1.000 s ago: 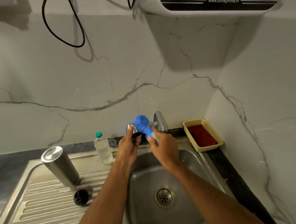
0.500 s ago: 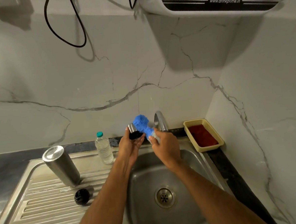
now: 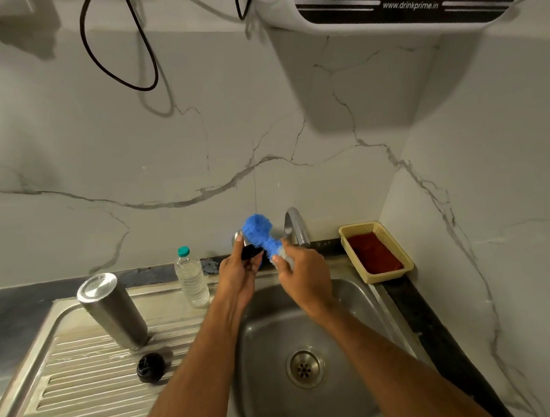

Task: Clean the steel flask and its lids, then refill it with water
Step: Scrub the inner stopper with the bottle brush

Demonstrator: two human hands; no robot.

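Although nothing is being rinsed in the sink [image 3: 365,303] basin nearest the viewer, the drainboard to its left carries 2 of the task's parts: a small black inner lid [image 3: 150,366] lying flat on the ribs, and just behind it the steel flask [image 3: 113,309], stood upside down with its base uppermost. A wet steel body of that kind is judged to be rigid, fairly weighty and slippery, so it would best be taken around the middle of the barrel with a full wrap of the fingers. Farther back, above the basin, a steel outer lid [image 3: 242,243] is held by the left hand [image 3: 239,276], the fingers curled around its dark rim, while a blue bottle brush [image 3: 259,234] is gripped at its pale handle by the right hand [image 3: 304,278], the bristles (soft and yielding) pressed against the lid. Being light, smooth and probably soapy, the lid is judged safest pinched at the rim. Beyond stand a plastic water bottle [image 3: 192,281], the tap [image 3: 296,226] and a yellow basket [image 3: 397,255] against the wall.
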